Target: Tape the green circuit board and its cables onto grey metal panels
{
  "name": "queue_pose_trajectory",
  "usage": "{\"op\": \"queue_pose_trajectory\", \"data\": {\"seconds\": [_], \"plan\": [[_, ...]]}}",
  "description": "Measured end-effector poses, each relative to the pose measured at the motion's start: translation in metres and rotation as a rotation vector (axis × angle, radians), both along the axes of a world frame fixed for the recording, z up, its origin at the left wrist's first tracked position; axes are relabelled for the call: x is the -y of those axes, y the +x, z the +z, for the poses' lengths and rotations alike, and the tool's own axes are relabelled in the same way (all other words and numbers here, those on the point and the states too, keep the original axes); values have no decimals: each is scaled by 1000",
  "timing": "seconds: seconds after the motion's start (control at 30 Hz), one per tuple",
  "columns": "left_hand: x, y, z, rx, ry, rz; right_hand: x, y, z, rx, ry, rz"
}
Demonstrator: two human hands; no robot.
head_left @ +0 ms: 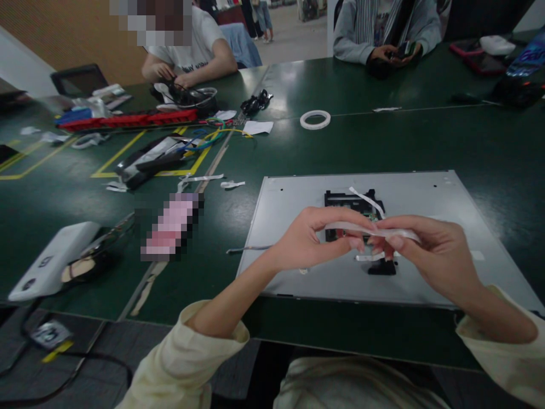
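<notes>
A roll of white tape (402, 233), seen nearly edge-on, is held level above a flat grey metal panel (285, 207). My left hand (306, 241) pinches its left side between thumb and fingers. On the right side, my right hand (443, 250) grips it the same way, and the two hands' fingertips almost meet. A loose white tape strip (367, 199) sticks up behind the fingers. Below lies a black plastic bracket (347, 199) with a green circuit board, partly hidden by my hands. Another short white strip (368, 257) lies lower on the panel.
Another white tape roll (315, 126) lies farther back. At left are a pink blurred object (172, 224), a white device (55, 258) and a black bundle (157, 159) with coloured wires. Two people sit across the green table (289, 150), their hands holding dark items.
</notes>
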State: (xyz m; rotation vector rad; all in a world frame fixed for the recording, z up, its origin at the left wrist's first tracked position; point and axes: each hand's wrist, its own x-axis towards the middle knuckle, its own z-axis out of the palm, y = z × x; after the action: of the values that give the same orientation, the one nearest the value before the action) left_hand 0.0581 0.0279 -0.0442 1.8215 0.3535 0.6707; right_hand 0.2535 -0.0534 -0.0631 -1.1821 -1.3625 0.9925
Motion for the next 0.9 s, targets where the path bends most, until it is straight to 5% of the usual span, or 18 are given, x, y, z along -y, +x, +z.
{"op": "queue_pose_trajectory", "data": {"seconds": [0.27,0.63,0.9], "plan": [[3,4,-1,-107,-25,193,-3,-1,-1,31,-31,-38],[3,7,-3,-104,-245,236,-8,0,-18,-211,-137,34],[-1,5,-4,-37,-217,308,-9,-4,-12,-358,-273,41]]}}
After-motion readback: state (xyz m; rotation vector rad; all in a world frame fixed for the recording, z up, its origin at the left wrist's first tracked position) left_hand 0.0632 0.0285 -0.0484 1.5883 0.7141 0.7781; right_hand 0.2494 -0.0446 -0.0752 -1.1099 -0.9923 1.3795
